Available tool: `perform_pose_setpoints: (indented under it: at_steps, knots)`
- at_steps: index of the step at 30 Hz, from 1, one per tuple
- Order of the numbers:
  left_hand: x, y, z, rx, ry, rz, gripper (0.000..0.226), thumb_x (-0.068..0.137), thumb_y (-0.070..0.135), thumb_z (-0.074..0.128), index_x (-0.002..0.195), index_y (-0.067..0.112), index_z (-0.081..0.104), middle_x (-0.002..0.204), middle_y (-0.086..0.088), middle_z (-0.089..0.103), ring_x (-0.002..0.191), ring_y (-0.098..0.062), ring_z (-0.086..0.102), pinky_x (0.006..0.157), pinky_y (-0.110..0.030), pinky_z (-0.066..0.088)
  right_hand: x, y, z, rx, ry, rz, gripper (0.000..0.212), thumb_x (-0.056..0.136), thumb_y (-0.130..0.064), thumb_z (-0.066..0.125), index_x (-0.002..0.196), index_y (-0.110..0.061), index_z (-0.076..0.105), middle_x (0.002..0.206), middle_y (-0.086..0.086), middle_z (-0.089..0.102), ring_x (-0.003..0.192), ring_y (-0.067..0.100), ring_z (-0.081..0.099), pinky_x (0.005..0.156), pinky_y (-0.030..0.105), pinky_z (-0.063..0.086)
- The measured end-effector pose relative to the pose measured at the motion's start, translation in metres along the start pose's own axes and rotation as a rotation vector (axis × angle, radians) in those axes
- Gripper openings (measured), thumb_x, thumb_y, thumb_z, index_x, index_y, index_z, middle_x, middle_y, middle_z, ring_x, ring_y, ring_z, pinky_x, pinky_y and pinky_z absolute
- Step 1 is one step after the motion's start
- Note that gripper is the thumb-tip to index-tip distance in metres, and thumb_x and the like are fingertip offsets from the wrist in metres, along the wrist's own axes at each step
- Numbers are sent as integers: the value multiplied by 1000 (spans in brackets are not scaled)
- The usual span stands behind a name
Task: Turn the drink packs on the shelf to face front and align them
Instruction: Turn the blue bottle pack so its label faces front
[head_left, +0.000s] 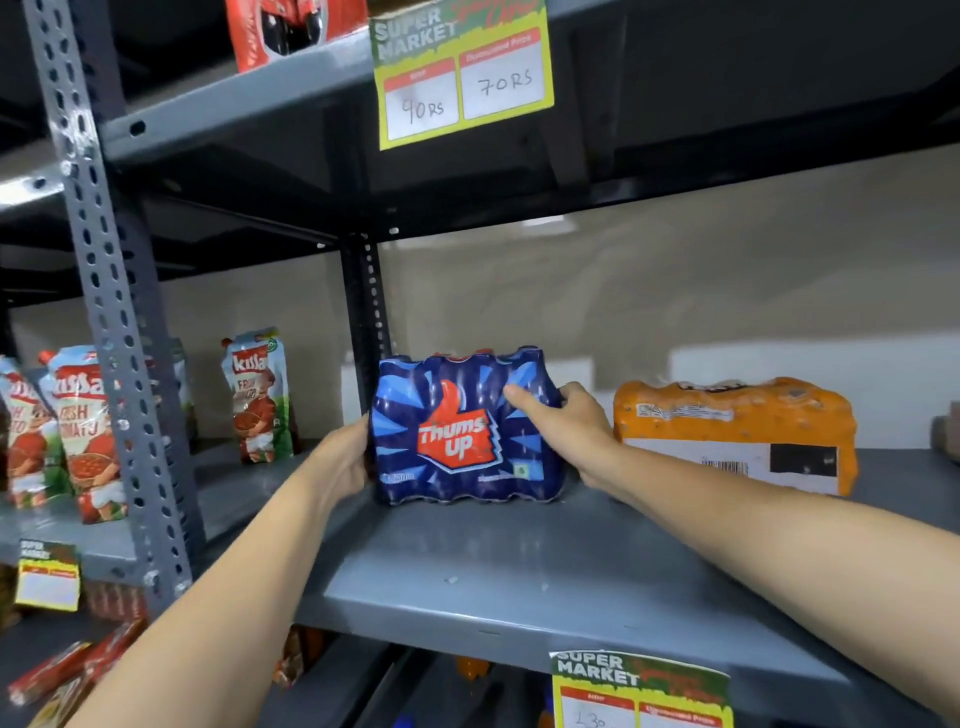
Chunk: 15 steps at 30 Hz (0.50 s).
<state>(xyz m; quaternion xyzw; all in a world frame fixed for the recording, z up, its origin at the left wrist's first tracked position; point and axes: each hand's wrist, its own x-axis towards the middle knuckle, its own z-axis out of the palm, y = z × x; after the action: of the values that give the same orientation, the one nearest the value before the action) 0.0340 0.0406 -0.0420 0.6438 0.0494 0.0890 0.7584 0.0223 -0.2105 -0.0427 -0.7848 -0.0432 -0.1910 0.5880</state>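
A blue Thums Up drink pack (457, 431) stands upright at the back left of the grey shelf (519, 571), its red logo facing me. My left hand (345, 457) presses flat against its left side. My right hand (561, 421) grips its right side, thumb across the front near the top. Right of it an orange drink pack (737, 431) rests with its barcode and white label side toward me, a small gap apart from the blue pack.
A slotted steel upright (119, 312) stands at the left, another upright (366, 301) just behind the blue pack. Ketchup pouches (254, 395) fill the neighbouring shelf. Price tags hang from the upper shelf (462, 73) and the lower edge (641, 691). A red pack (280, 26) sits above.
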Motion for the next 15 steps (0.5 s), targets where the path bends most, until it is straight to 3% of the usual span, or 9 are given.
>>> perform_pose_setpoints:
  at_steps: [2,4,6,9,10,12,15]
  knots:
    - [10,2,7,11,18,-49,29,96,31,55,84,8,68,71,-13,76,50,-26,72,36,-34,53,-8,-4,3,11,-2,10,80,55,-76,69,107,-18,54,105,3,69,90,24,71,78,45,62]
    - [18,0,9,43,15,-57,29,96,30,55,84,8,69,82,-14,77,49,-27,72,35,-35,53,-12,-7,1,-19,21,0,87,49,-78,69,110,-17,52,109,2,65,95,24,69,79,45,62]
    - [21,-1,9,43,39,-34,28,96,32,55,87,9,70,95,-13,75,57,-29,73,37,-33,53,-10,-8,-3,-73,46,-14,103,41,-81,67,120,-18,48,120,2,57,109,26,64,87,46,59]
    - [22,1,10,-4,4,24,46,92,58,45,96,19,70,88,-7,77,76,-25,72,46,-33,57,-7,-9,-9,-52,-73,36,129,43,-78,75,151,-27,26,141,3,47,124,26,55,92,40,56]
    - [19,3,11,-1,-42,41,54,89,68,39,97,24,71,83,-3,78,77,-23,73,49,-34,58,-6,-8,-11,3,-151,58,129,48,-72,80,155,-30,20,138,-1,51,118,22,59,83,33,57]
    - [12,4,12,51,-126,77,64,83,78,30,100,31,70,80,4,79,76,-17,75,53,-33,60,-3,-7,-14,92,-283,78,113,60,-58,86,152,-28,27,120,-12,60,100,10,64,66,23,52]
    - [5,0,10,144,-189,134,67,74,84,33,108,37,66,90,10,78,85,-11,74,61,-30,60,0,-7,-15,117,-343,72,89,65,-46,89,137,-28,39,109,-13,61,97,7,63,67,24,52]
